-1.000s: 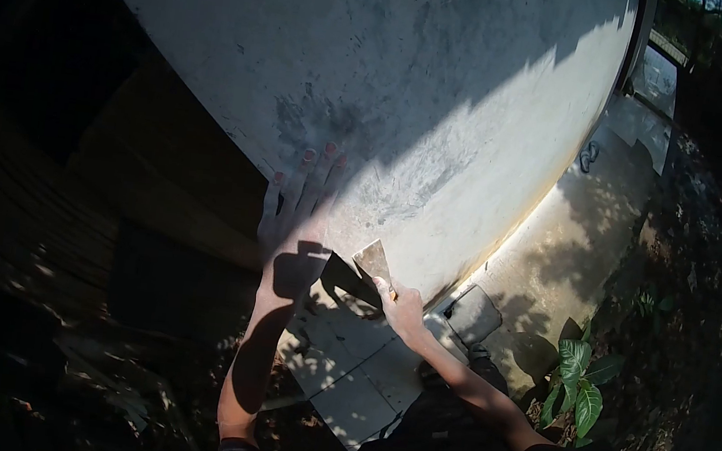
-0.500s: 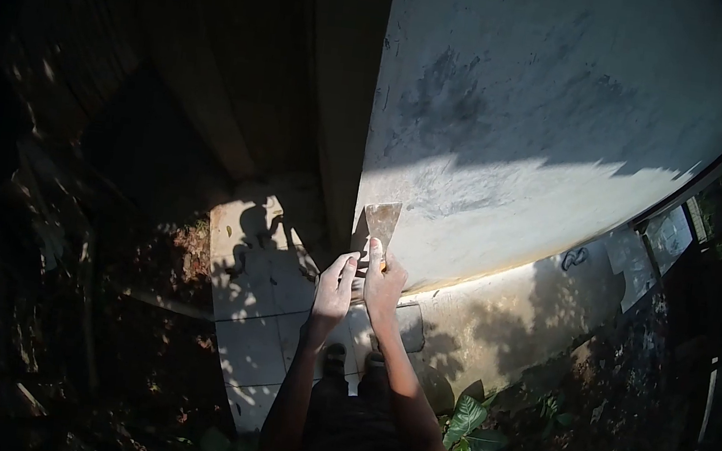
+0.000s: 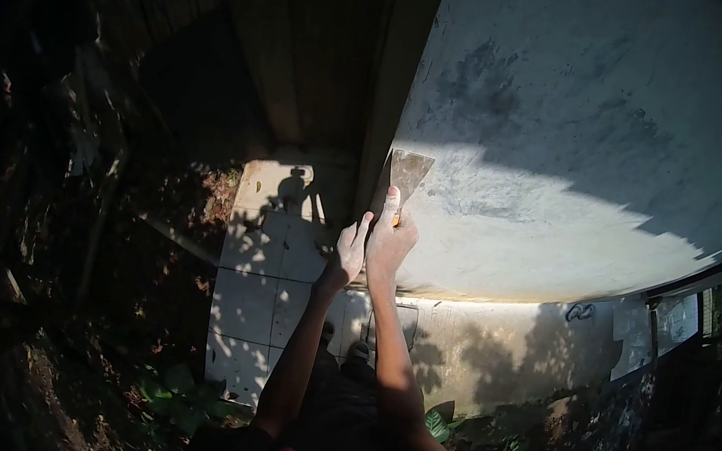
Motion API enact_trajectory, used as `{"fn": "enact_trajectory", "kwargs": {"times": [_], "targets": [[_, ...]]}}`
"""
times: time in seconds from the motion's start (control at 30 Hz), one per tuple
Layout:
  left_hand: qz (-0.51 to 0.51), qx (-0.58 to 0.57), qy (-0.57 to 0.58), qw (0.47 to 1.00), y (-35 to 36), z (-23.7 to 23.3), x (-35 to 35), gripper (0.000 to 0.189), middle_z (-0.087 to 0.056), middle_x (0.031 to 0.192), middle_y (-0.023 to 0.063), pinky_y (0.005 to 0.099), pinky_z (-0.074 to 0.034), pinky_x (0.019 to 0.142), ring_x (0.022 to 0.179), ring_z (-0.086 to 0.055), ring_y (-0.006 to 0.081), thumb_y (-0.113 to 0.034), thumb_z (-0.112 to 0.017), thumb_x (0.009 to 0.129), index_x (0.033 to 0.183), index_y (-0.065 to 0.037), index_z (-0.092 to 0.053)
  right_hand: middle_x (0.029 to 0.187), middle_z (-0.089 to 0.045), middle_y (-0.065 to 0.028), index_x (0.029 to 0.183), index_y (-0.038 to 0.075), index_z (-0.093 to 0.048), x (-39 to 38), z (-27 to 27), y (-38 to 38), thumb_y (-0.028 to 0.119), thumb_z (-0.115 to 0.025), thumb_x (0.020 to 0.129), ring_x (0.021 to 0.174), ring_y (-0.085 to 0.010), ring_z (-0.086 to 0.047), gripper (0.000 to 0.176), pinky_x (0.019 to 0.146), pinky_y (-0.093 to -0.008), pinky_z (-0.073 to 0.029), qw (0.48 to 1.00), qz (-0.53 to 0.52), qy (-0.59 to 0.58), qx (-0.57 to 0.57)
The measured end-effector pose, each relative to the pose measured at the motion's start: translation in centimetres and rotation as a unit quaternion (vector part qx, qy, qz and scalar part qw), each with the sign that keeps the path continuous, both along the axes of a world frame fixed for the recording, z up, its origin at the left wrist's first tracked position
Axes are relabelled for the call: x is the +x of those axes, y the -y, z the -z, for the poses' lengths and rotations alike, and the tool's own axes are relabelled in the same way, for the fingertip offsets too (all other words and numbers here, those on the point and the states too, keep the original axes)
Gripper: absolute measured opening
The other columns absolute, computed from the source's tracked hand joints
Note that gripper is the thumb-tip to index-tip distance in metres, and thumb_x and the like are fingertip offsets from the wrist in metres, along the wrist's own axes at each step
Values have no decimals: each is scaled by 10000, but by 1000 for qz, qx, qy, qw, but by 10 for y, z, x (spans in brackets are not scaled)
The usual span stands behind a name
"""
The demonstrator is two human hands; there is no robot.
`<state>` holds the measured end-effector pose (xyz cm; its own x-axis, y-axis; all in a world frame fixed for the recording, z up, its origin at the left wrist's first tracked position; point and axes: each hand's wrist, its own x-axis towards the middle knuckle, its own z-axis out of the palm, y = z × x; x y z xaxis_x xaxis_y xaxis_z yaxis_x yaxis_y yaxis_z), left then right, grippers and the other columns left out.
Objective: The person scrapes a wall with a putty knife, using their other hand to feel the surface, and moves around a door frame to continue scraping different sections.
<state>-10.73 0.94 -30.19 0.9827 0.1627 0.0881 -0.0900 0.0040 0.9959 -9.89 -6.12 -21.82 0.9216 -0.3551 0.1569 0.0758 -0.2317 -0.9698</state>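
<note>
In the head view, my right hand is closed round the handle of a scraper, its thumb pointing up toward the blade. A bit of orange handle shows beside the fingers. The wide, stained blade points upward at the left edge of the pale wall. Close on the left, my left hand is closed with the thumb raised, near the wall corner. What it holds, if anything, is hidden. Pale dust coats both hands.
White floor tiles lie below, with my shoes on them. A concrete ledge runs along the wall's foot. Leafy plants grow nearby. Dark boards or a doorway stand left of the wall corner, in deep shadow.
Both hands and the scraper have moved up along the wall's edge. The camera view has shifted and tilted, so the wall now sits farther right.
</note>
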Motion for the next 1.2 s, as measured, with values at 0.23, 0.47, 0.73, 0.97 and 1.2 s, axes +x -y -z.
{"fn": "enact_trajectory", "kwargs": {"times": [0.23,0.47,0.73,0.97,1.2], "targets": [[19,-127,14,992,20,-1,-2,515,-594,894,106,269,-434,804,858,-535,147,-415,-429,1000,1095,75,-552,647,-605,-210,858,-65,-638,-9,66,24,320,-543,934,633,-271,-617,403,594,-403,-452,992,-99,-78,-14],[17,-73,16,997,35,21,5,427,-617,1010,88,265,-435,835,923,-538,123,-331,-454,1002,1175,49,-541,827,-602,-278,950,-78,-601,-3,48,41,347,-420,994,796,-386,-592,464,718,-466,-430,990,-122,-68,8],[-105,-80,61,989,67,4,3,419,-634,849,43,240,-445,707,795,-560,88,-360,-443,1006,1066,15,-621,857,-531,-196,853,-34,-667,26,44,56,304,-608,913,791,-297,-539,349,734,-402,-418,988,-118,0,-101],[-185,-51,11,981,61,-24,27,602,-442,469,29,310,-330,488,464,-433,134,-463,-487,961,544,-29,-489,1017,-526,-199,1136,-45,-555,49,-26,87,344,-591,926,934,-301,-496,443,830,-425,-398,988,84,97,-80],[-200,-117,19,973,77,24,36,597,-422,470,-7,274,-294,469,459,-390,80,-451,-527,951,528,-32,-481,1455,-126,-367,1405,-167,-68,61,11,85,615,-488,890,1383,-430,-135,1026,1121,-462,-179,979,171,41,-100]]}}
